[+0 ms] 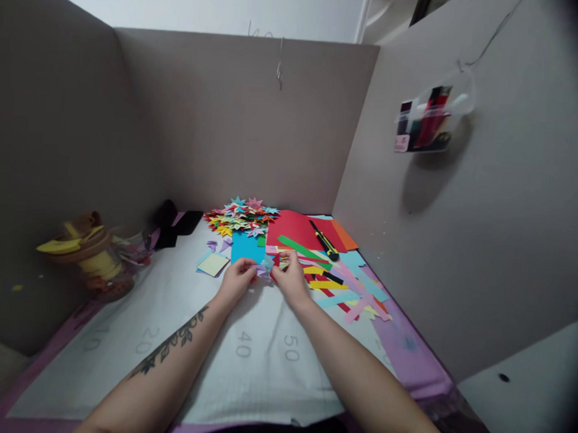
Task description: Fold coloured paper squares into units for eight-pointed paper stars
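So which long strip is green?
The green strip slanting across the red sheet's near edge, beside the cutter; the other long strips are different colours.

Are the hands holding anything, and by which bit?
Small paper seems held between the left hand and right hand, at the fingertips. Which edge or corner they pinch is too small to tell.

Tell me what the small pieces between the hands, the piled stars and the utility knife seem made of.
Small pieces: probably paper, looking thin; finish unclear.
Piled stars: likely folded matte paper; crisp points, no gloss visible.
Utility knife: perhaps plastic body, from its black and yellow colouring; finish unclear.
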A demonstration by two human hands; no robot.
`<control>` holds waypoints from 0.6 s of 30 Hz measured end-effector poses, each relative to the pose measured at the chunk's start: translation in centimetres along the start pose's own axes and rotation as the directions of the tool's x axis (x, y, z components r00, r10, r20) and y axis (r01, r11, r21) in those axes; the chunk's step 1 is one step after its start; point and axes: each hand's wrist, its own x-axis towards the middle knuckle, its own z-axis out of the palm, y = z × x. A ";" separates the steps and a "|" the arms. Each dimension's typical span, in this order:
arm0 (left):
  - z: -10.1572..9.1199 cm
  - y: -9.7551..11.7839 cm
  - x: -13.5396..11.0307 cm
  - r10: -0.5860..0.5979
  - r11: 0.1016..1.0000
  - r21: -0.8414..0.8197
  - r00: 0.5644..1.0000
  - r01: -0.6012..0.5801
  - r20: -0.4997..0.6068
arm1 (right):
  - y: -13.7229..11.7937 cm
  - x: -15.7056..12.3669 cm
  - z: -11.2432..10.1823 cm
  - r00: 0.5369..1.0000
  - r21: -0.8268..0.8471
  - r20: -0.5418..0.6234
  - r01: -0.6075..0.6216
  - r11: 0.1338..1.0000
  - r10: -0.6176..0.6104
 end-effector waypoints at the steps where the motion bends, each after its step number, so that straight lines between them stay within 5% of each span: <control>1: 0.0 0.0 0.0 -0.004 1.000 -0.010 1.000 0.004 0.000 | 0.0 0.0 0.0 1.000 0.005 0.008 0.002 1.000 -0.002; 18: 0.0 -0.4 0.0 -0.072 0.992 -0.107 0.997 0.068 -0.032 | 0.8 -0.2 0.8 0.989 0.140 0.145 -0.043 0.989 0.023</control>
